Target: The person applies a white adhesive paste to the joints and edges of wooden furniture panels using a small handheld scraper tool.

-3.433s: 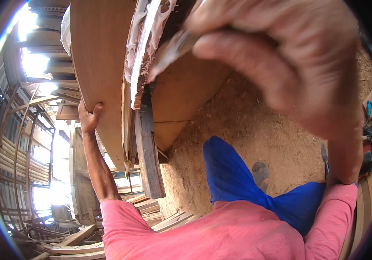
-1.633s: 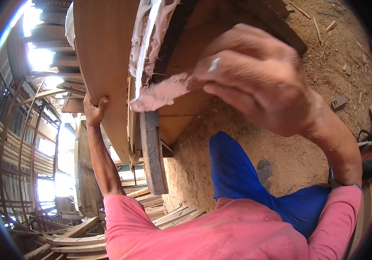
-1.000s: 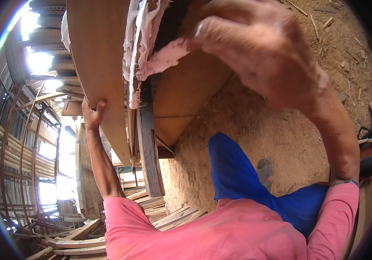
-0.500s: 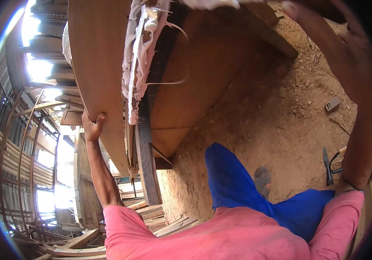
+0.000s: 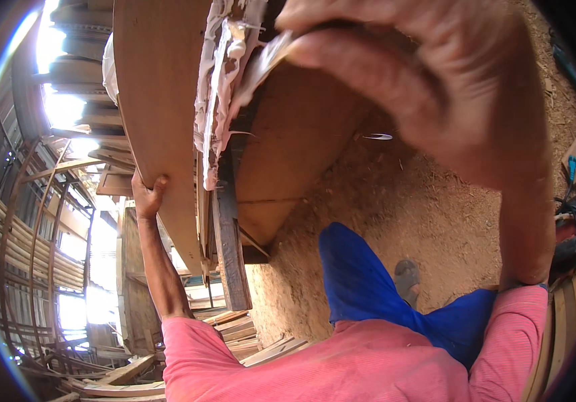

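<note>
My left hand (image 5: 148,195) grips the outer edge of a smooth brown wooden board (image 5: 160,100), its thumb on the near face and its fingers hidden behind. Along the board's right side, thick white glue (image 5: 217,100) lies in ridges and drips. Above and to the right, my right hand (image 5: 449,87), blurred by motion, pinches a thin glue-coated spreader (image 5: 264,63). The spreader's tip meets the right side of the glue strip; its exact kind is hard to tell. A small white streak of glue (image 5: 378,137) shows below the right hand.
A dark timber leg (image 5: 231,248) and a large brown panel (image 5: 288,161) stand under the glued edge. The dirt floor (image 5: 368,194) carries wood shavings. Stacked wood strips (image 5: 234,328) lie at lower left; a black cable (image 5: 572,221) lies at the right edge.
My right hand has swung left and inward from the upper right, bringing the spreader to the glue. The looping glue strand is no longer visible. My left hand keeps its hold on the board.
</note>
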The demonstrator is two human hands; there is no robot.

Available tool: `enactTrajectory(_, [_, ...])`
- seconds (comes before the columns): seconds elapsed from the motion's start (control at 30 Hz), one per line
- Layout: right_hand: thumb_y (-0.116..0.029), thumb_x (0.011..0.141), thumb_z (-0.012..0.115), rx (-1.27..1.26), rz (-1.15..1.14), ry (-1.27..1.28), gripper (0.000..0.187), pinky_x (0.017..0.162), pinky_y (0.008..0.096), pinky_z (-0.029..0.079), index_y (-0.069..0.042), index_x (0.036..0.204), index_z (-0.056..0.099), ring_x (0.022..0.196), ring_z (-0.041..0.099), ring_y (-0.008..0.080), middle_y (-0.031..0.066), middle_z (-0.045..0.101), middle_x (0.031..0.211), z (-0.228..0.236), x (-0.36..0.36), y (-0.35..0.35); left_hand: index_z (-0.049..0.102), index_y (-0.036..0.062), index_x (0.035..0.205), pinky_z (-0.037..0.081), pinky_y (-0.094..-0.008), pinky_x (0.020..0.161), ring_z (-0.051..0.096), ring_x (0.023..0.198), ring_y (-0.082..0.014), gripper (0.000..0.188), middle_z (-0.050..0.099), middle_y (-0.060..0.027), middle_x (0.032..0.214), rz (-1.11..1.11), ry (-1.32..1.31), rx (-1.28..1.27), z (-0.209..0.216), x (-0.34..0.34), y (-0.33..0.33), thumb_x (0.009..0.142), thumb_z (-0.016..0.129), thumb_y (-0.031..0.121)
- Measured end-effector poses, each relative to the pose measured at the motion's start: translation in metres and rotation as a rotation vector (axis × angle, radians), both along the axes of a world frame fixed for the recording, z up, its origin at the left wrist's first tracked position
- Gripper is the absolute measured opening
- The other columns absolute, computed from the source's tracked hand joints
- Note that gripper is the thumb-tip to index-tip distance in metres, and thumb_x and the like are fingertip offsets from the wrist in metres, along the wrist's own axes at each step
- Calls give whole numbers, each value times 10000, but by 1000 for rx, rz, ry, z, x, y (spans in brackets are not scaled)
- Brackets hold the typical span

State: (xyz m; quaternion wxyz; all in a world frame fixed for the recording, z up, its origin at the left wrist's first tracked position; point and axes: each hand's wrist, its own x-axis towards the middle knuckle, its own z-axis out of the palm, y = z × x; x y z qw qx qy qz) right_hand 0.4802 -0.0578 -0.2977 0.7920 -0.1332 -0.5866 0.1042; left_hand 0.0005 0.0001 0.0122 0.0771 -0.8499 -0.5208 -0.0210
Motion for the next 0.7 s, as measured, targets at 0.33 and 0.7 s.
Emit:
enactTrajectory(0.33, [-57, 827, 758, 107, -125, -106, 116, 724, 396, 563, -46, 939, 726, 824, 681, 295, 118, 707, 920, 16, -25, 18, 647, -17, 1165, 514, -347, 877, 648, 990, -194, 741, 694, -89, 1047, -46, 4, 35, -4, 14, 0, 844, 773, 639])
enactTrajectory(0.7, [-108, 868, 761, -59, -48, -173, 196, 813, 367, 551, -48, 1054, 744, 886, 701, 255, 112, 714, 903, 22, 1, 2, 646, -19, 1145, 514, -342, 856, 644, 972, -185, 695, 689, -82, 1034, -10, 18, 17, 3, 1, -3, 861, 780, 600])
